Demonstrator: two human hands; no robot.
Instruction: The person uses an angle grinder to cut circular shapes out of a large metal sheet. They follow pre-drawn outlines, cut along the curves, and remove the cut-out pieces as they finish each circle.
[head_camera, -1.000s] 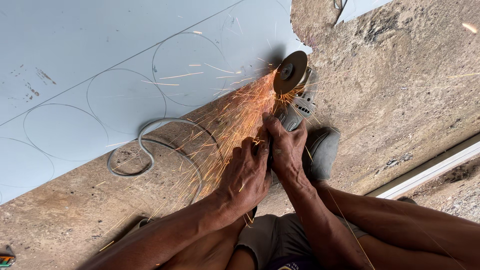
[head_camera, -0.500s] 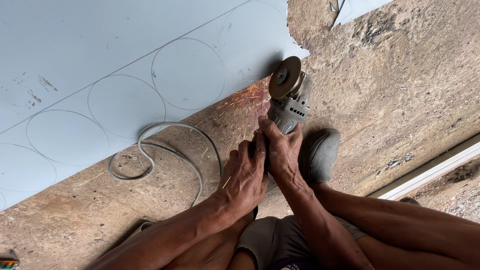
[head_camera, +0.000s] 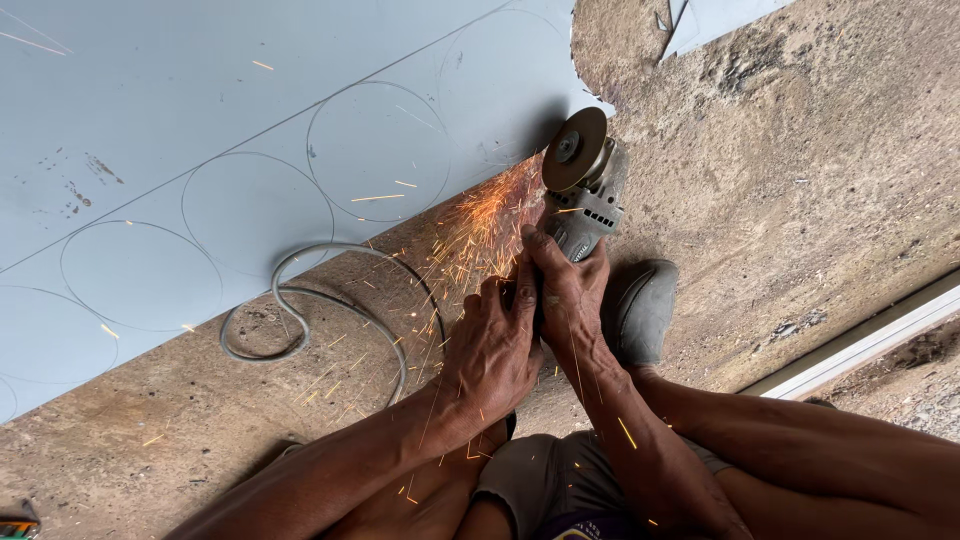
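Both hands wrap the grinder (head_camera: 585, 205) at frame centre: left hand (head_camera: 495, 345) low on the body, right hand (head_camera: 568, 295) just beside it. Disc (head_camera: 572, 150) meets the grey sheet (head_camera: 250, 130) edge, sparks (head_camera: 480, 225) spraying lower left over the cable (head_camera: 300, 300) on the concrete floor (head_camera: 800, 180).

grey shoe (head_camera: 640, 310) | concrete floor (head_camera: 800, 180) | pale metal strip (head_camera: 860, 345) by floor edge

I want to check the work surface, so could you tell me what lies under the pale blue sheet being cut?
The pale blue sheet lies flat on rough concrete floor, bare past its edge. A grey cable loops beside it. What the sheet itself covers is hidden.
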